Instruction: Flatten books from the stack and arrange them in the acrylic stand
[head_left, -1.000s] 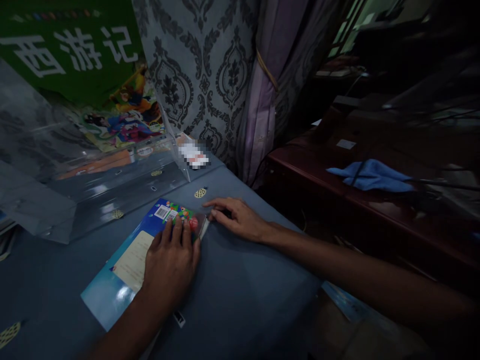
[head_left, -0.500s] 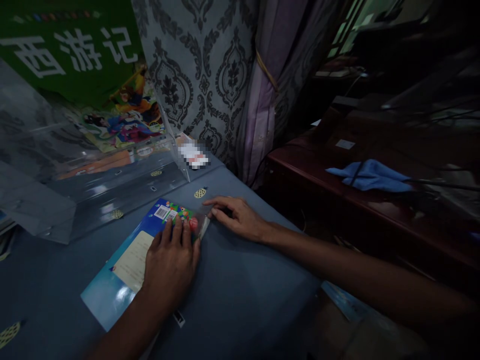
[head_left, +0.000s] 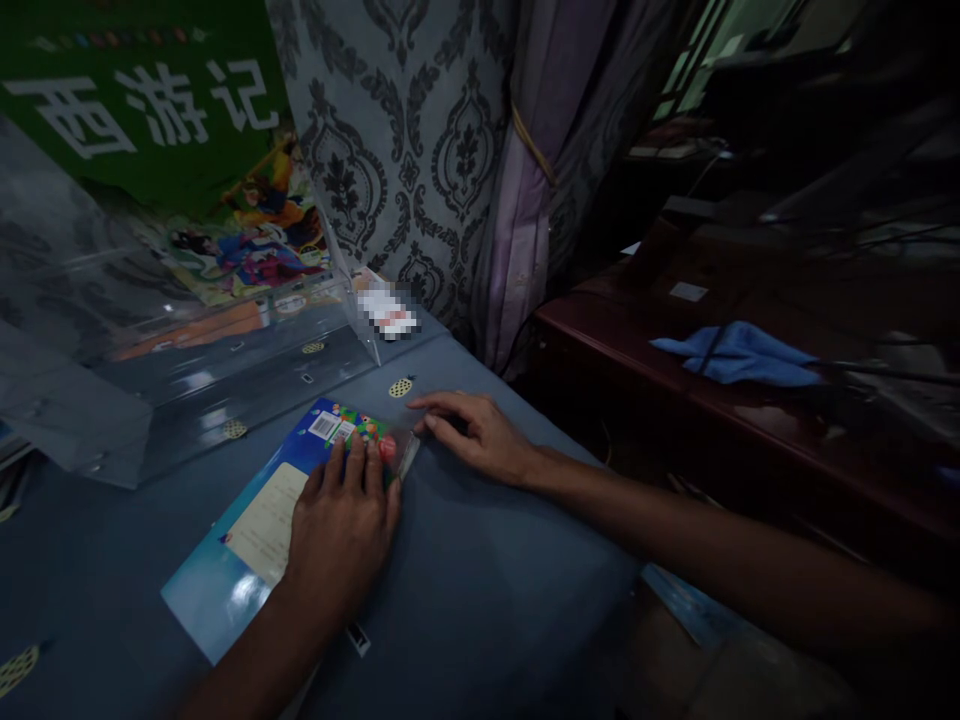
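A thin blue book (head_left: 247, 540) lies back cover up on the blue tablecloth (head_left: 480, 590), with a barcode near its far corner. My left hand (head_left: 341, 530) lies flat on it, fingers stretched out and pressing near the far edge. My right hand (head_left: 472, 435) rests beside the book's far right corner, fingers curled onto a clear plastic flap (head_left: 407, 452) that sticks out from the book's edge. Whether it pinches the flap or only presses it is unclear.
A clear acrylic case (head_left: 187, 350) holds a green picture book (head_left: 150, 130) at the back left. A patterned curtain (head_left: 420, 150) hangs behind. To the right stands a dark wooden desk (head_left: 750, 420) with a blue cloth (head_left: 742, 352) on it.
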